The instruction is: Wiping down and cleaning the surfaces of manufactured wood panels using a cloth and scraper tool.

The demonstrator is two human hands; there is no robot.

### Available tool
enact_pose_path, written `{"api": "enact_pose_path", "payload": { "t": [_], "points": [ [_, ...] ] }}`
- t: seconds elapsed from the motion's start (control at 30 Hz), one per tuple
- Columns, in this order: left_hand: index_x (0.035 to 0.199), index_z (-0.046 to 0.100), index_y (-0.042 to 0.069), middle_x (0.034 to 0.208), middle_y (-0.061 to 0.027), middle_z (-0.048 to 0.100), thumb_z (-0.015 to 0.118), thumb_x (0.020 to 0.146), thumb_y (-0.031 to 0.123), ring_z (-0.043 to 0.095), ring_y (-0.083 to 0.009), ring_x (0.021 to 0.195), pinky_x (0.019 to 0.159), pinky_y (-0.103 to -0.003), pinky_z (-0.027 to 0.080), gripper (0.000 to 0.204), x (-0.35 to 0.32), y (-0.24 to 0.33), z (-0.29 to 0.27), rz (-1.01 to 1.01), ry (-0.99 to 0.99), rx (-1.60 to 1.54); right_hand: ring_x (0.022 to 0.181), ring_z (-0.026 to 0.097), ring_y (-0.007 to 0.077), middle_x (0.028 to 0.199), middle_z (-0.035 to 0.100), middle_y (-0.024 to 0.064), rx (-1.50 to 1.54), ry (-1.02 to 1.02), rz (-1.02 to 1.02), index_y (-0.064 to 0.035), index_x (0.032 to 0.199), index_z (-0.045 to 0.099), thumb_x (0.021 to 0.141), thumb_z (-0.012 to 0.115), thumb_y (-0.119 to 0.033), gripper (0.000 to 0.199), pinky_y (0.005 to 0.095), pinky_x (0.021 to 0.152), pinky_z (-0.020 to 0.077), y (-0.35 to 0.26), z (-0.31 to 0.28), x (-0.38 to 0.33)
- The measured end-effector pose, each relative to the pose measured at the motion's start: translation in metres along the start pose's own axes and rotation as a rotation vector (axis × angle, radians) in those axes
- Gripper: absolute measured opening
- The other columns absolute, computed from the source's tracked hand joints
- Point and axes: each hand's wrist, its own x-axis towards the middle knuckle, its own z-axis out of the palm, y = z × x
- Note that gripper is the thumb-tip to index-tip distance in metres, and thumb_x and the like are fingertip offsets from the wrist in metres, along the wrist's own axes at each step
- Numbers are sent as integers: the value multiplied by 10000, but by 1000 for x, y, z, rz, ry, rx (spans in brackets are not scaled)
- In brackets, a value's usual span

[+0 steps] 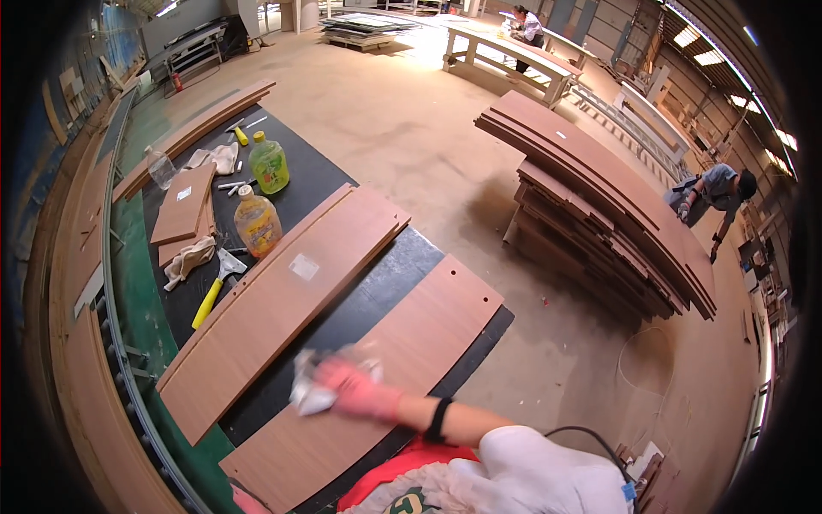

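White sleeve (pixel 548 467) nearest. Left hand (pixel 246 499) mostly cut off at near edge, grip can't tell. Pink-gloved right hand (pixel 355 390), blurred, grasps bunched white cloth (pixel 310 387) on near brown board (pixel 419 330). Second board (pixel 278 313) left of it. Farther left: yellow-handled scraper (pixel 208 301), green bottle (pixel 270 164). Far right: board stack (pixel 591 223), co-worker (pixel 717 193).

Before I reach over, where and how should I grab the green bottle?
I'd grip the green bottle round its body, probably from the right: it stands upright and narrows above, with bare table there and the yellow bottle close on its near side.
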Motion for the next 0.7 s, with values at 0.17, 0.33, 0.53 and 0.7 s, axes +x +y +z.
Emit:
{"api": "enact_pose_path", "payload": {
  "t": [0.17, 0.33, 0.53, 0.7],
  "points": [
    [1133, 532, -18, 1127, -135, 561, 374, 958, 230, 519, -208, 1047, 914, -316, 400, 342, -18, 43, 19, 99, 23, 216, 997, 503, 315, 1056, 558, 161, -653, 191, 688, -55, 1027, 558, 774, 546, -254, 321, 414, 887, 364, 164, -162, -41],
    [1111, 552, -7, 1103, -133, 577, 363, 961, 208, 531, -202, 1033, 900, -315, 413, 323, -45, 55, 14, 127, 179, 324, 996, 566, 333, 1035, 617, 170, -314, 325, 1199, -120, 1135, 561, 813, 510, -373, 412, 423, 910, 399, 191, -215, -68],
    [1219, 487, 27, 1202, -174, 524, 371, 962, 313, 503, -264, 1092, 912, -380, 399, 402, -21, 17, -23, 286, 282, 577, 906, 595, 359, 942, 635, 192, -426, 426, 1112, -115, 1132, 574, 808, 539, -313, 382, 426, 807, 459, 208, -205, -75],
    [1211, 449, -49, 1201, -154, 485, 420, 945, 304, 446, -238, 1116, 992, -316, 322, 443, -16, 25, -28, 12, 403, -56, 890, 610, 347, 936, 640, 198, -375, 639, 1036, -41, 1108, 581, 806, 554, -200, 343, 397, 783, 461, 206, -212, -79]
  ]
}}
